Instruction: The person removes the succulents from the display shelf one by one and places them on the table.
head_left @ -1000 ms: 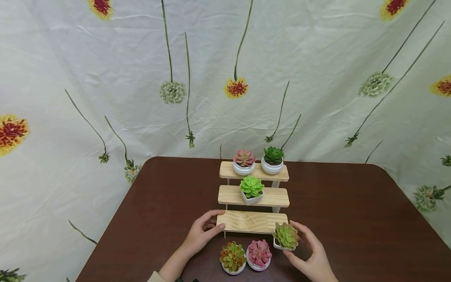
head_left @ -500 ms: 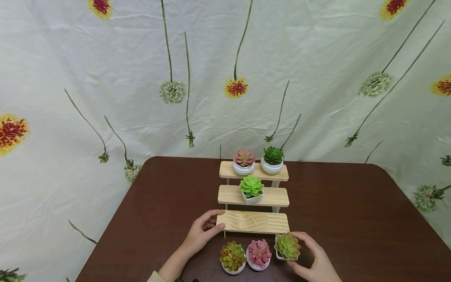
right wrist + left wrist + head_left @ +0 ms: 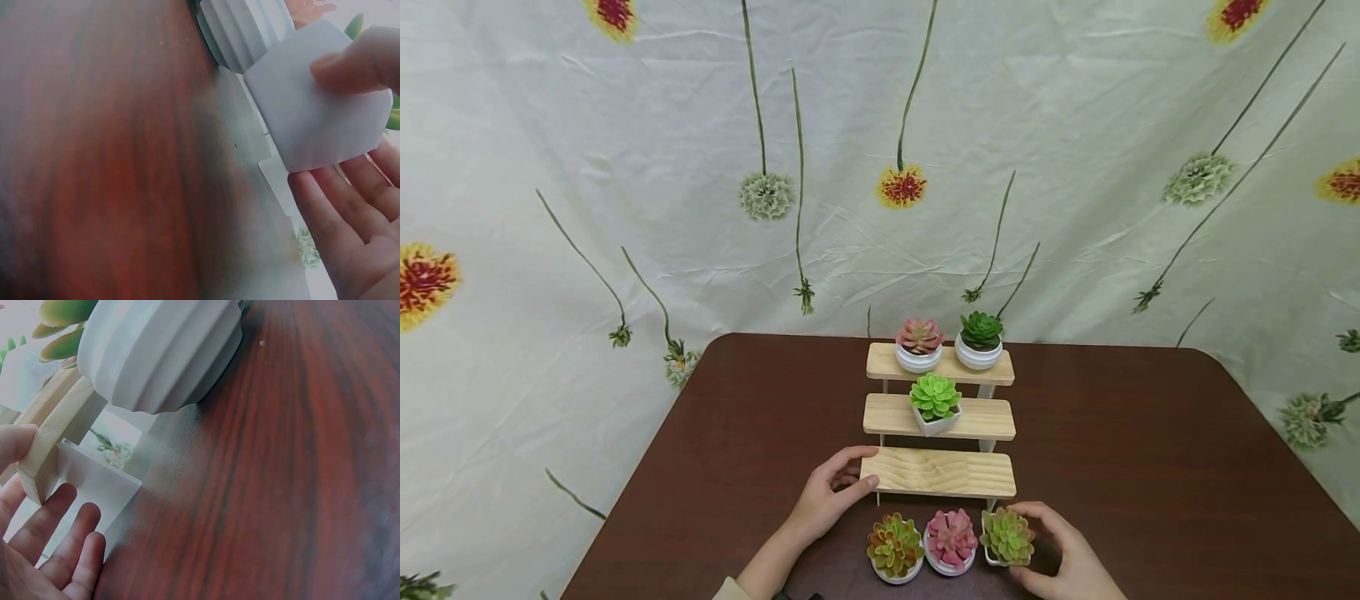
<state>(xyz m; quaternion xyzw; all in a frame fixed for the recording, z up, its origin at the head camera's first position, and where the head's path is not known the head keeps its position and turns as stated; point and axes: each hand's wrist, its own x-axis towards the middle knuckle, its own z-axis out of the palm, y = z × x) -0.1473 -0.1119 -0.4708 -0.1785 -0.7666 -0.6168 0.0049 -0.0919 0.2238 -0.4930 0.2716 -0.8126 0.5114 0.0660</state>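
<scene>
My left hand [image 3: 829, 493] grips the left end of the lowest shelf of a wooden three-tier stand [image 3: 940, 472]. In the left wrist view, its thumb lies on the wood and its fingers [image 3: 50, 522] are beside the clear support. My right hand [image 3: 1066, 557] holds a potted green succulent with reddish tips [image 3: 1008, 535], in front of the stand's right end. Its white angular pot [image 3: 312, 112] is between thumb and fingers in the right wrist view; I cannot tell whether it touches the table. Beside it stand a pink succulent [image 3: 952, 540] and an orange-green succulent [image 3: 895, 546] in round white pots.
On the top shelf sit a pinkish succulent [image 3: 920, 340] and a dark green succulent [image 3: 981, 335]. A bright green succulent [image 3: 936, 398] occupies the middle shelf. The dark wooden table [image 3: 1120, 450] backs onto a flower-printed cloth [image 3: 850, 108].
My right hand has brought the green succulent from the lowest shelf's right front corner towards me, down beside the pink succulent. My left hand has stayed on the stand.
</scene>
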